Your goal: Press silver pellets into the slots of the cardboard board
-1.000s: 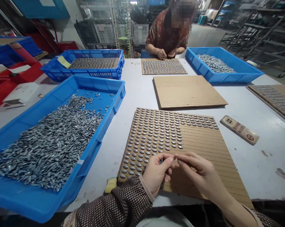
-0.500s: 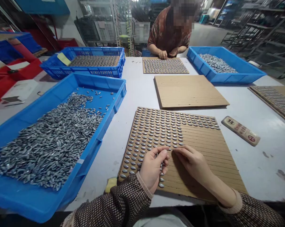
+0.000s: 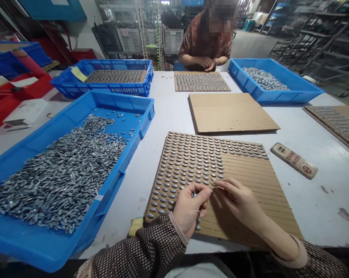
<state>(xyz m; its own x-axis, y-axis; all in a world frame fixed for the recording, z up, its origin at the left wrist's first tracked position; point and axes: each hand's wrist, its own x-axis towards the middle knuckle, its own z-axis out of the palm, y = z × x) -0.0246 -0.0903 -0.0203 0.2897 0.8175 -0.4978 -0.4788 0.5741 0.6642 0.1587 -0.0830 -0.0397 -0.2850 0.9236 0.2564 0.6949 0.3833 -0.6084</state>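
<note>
My left hand point(image 3: 188, 210) is curled over the ridged cardboard sheet point(image 3: 255, 193), with small grey, shiny oval pieces point(image 3: 194, 194) showing between its fingers. Its thumb and forefinger point toward my right hand point(image 3: 239, 202), whose fingertips are pinched together close by. A small piece seems to lie between the two hands' fingertips, though it is mostly hidden. Rows of the same oval pieces point(image 3: 188, 158) cover the left part and far edge of the sheet; ridged brown cardboard shows at the right. My left hand hides part of the near rows.
On the left stands a blue tray point(image 3: 128, 166) heaped with loose oval pieces. Beyond the sheet lies a stack of cardboard point(image 3: 232, 112); a printed bar point(image 3: 294, 160) is at the right. Across the table a person works by a filled sheet point(image 3: 201, 82) and another blue tray point(image 3: 292, 97).
My left thumb has moved slightly right, and pieces in that palm show more from above. My right fingers remain near the same spot. The other person's hands have lifted off their sheet.
</note>
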